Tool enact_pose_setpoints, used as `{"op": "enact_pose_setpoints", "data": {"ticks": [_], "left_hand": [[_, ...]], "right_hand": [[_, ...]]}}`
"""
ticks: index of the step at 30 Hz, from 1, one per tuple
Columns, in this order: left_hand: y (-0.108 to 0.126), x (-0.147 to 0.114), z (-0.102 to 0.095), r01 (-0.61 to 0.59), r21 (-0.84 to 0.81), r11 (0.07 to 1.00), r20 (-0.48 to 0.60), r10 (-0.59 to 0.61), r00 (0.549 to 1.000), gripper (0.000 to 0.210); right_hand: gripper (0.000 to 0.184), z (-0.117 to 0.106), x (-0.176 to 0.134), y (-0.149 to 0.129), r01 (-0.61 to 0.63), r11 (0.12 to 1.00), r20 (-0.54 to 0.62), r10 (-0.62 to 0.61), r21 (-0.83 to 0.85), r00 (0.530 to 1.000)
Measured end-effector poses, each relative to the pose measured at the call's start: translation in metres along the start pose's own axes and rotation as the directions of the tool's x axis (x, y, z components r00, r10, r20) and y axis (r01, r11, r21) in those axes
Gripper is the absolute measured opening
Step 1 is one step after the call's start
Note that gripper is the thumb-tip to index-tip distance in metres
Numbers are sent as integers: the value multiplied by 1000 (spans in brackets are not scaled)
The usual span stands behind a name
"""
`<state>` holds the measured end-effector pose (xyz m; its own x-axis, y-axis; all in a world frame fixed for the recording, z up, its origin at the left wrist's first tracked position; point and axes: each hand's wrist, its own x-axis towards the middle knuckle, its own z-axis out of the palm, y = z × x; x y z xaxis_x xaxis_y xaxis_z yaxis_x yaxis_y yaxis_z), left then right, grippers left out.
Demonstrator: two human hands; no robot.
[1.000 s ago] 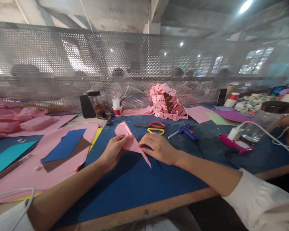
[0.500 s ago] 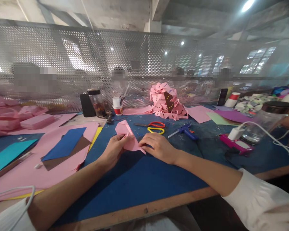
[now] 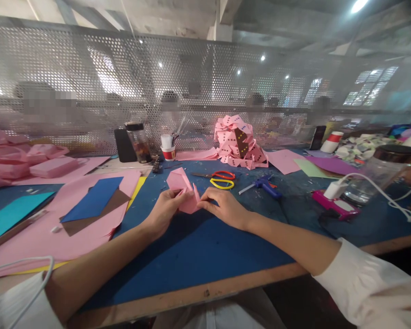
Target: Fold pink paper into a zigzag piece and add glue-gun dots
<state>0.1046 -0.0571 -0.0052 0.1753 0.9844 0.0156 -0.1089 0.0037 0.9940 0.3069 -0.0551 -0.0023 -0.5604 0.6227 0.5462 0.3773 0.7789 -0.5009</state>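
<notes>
A folded piece of pink paper (image 3: pixel 178 180) is held above the blue table between both my hands. My left hand (image 3: pixel 166 208) pinches its near left side, thumb on top. The fingertips of my right hand (image 3: pixel 224 206) are closed on the paper's lower right edge, where a narrow flap stands up. Just beyond my right hand lie scissors (image 3: pixel 222 184) with one red and one yellow handle loop. A blue glue gun (image 3: pixel 267 186) rests to the right of them.
Pink paper sheets (image 3: pixel 89 249) carry blue and brown pieces on the left. Behind stands a spiky pink paper model (image 3: pixel 238 141) with dots. A jar (image 3: pixel 139 144), a paper cup (image 3: pixel 168 153) and a perforated screen (image 3: pixel 192 91) line the back. A magenta power strip (image 3: pixel 335 205) lies right.
The pointed flap at the paper's lower right has been folded upward by my right hand. My left hand keeps its pinch. The view has shifted slightly.
</notes>
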Motion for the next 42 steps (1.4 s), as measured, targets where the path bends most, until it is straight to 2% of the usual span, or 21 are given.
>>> {"op": "enact_pose_setpoints", "data": {"ticks": [9, 14, 17, 21, 27, 35, 42], "left_hand": [[1, -2, 1, -10, 43, 999, 8, 10, 1000, 34], [-1, -2, 0, -74, 122, 990, 7, 74, 997, 28], [-1, -2, 0, -76, 116, 990, 20, 74, 997, 28], [-1, -2, 0, -71, 109, 991, 35, 67, 997, 30], [-1, -3, -1, -76, 131, 988, 62, 68, 996, 32], [1, -4, 0, -143, 205, 968, 70, 132, 989, 30], [1, -4, 0, -133, 245, 960, 86, 115, 990, 32]], "right_hand": [[30, 2, 0, 3, -107, 994, 15, 107, 26, 994], [30, 2, 0, 2, -162, 986, 11, 161, 42, 987], [30, 2, 0, 2, -178, 981, 17, 177, 73, 984], [29, 2, 1, 1, -221, 958, 43, 216, 181, 975], [31, 6, 1, 4, -307, 866, 126, 280, 394, 952], [31, 7, 2, 8, -318, 849, 139, 286, 422, 948], [31, 5, 1, 9, -315, 860, 145, 280, 400, 949]]}}
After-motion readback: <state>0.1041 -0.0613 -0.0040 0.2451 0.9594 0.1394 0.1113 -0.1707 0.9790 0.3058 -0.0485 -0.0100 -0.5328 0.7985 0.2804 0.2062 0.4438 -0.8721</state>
